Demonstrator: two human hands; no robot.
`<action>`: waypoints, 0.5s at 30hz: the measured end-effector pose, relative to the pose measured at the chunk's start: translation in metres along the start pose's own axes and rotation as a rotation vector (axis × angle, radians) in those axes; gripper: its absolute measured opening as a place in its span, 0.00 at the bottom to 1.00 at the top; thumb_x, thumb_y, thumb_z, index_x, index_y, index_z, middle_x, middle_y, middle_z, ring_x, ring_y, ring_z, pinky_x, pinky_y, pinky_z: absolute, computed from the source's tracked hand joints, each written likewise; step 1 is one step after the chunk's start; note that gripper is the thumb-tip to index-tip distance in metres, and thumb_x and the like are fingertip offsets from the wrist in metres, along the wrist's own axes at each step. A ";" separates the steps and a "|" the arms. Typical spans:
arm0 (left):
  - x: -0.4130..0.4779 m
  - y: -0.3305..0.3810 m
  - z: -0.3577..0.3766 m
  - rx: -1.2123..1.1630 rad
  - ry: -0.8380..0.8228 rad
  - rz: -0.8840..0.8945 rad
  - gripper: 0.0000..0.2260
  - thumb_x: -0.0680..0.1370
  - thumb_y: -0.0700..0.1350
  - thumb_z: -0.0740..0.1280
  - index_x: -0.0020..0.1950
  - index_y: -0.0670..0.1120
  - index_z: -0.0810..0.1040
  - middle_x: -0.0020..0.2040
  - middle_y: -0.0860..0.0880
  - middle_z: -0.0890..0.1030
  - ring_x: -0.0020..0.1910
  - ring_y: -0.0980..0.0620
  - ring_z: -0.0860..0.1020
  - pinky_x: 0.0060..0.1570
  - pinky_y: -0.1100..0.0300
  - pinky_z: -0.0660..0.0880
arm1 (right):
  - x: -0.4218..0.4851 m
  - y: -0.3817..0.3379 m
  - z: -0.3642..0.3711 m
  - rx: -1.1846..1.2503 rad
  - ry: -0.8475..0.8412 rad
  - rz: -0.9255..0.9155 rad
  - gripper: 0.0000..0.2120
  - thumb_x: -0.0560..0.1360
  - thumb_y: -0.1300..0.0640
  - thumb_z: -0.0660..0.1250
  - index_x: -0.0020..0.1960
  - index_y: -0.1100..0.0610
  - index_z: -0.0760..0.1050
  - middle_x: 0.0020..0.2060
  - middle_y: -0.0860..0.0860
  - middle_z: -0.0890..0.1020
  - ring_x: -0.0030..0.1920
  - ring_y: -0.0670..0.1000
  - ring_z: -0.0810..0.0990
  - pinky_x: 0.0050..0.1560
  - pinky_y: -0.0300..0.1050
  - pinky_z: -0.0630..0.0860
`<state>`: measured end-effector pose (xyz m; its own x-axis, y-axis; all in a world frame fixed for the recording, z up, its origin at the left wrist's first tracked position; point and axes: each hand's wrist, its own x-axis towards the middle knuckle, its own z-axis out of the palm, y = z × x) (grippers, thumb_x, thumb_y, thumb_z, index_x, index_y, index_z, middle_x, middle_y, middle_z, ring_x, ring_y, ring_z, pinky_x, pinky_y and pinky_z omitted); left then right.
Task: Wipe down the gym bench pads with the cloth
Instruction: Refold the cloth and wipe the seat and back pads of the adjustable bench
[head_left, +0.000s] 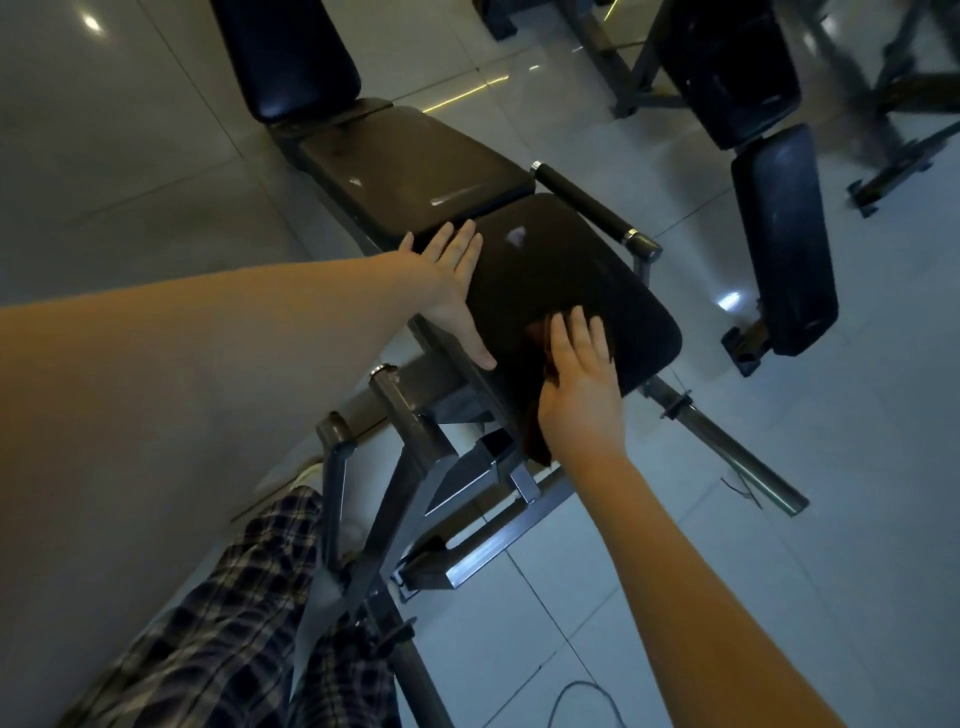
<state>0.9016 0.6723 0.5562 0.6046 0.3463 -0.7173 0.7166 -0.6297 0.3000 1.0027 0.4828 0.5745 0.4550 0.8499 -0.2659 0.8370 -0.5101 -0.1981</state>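
A black gym bench runs away from me. Its nearest seat pad (582, 280) is glossy black, with a middle pad (410, 166) and a raised back pad (291, 57) beyond it. My left hand (457, 280) lies flat with straight fingers on the left edge of the seat pad. My right hand (579, 384) presses a dark reddish-brown cloth (537, 441) against the near edge of that pad. Most of the cloth is hidden under the palm, and a fold hangs below the pad.
The bench's grey steel frame (415, 467) and foot bars stand below my arms. A foam roller handle (582, 205) sticks out on the right. A second bench (779, 239) stands on the tiled floor at right. A cable (587, 693) lies near the bottom. My plaid-clad leg (218, 623) is at lower left.
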 end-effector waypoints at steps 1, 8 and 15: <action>0.000 0.003 -0.002 -0.037 -0.004 -0.021 0.63 0.65 0.74 0.68 0.77 0.46 0.28 0.76 0.49 0.26 0.76 0.47 0.29 0.75 0.41 0.33 | -0.005 0.003 0.000 0.003 -0.004 -0.004 0.28 0.82 0.60 0.54 0.79 0.51 0.48 0.79 0.49 0.47 0.78 0.50 0.39 0.75 0.48 0.38; 0.019 0.047 0.034 -0.260 0.420 -0.239 0.34 0.83 0.61 0.45 0.80 0.41 0.39 0.80 0.44 0.36 0.79 0.43 0.36 0.76 0.45 0.36 | 0.039 0.013 0.000 -0.064 0.003 -0.025 0.27 0.82 0.58 0.54 0.79 0.52 0.50 0.79 0.51 0.48 0.78 0.53 0.41 0.75 0.49 0.38; 0.047 0.068 0.041 -0.333 0.621 -0.493 0.33 0.82 0.58 0.49 0.81 0.42 0.44 0.81 0.44 0.42 0.79 0.41 0.40 0.76 0.43 0.37 | 0.152 0.012 -0.010 -0.064 0.040 0.021 0.27 0.81 0.59 0.53 0.79 0.55 0.52 0.79 0.54 0.49 0.79 0.56 0.44 0.77 0.57 0.47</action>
<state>0.9647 0.6168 0.5171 0.2091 0.9055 -0.3692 0.9534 -0.1048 0.2831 1.0846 0.6069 0.5410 0.4831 0.8444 -0.2316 0.8444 -0.5192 -0.1315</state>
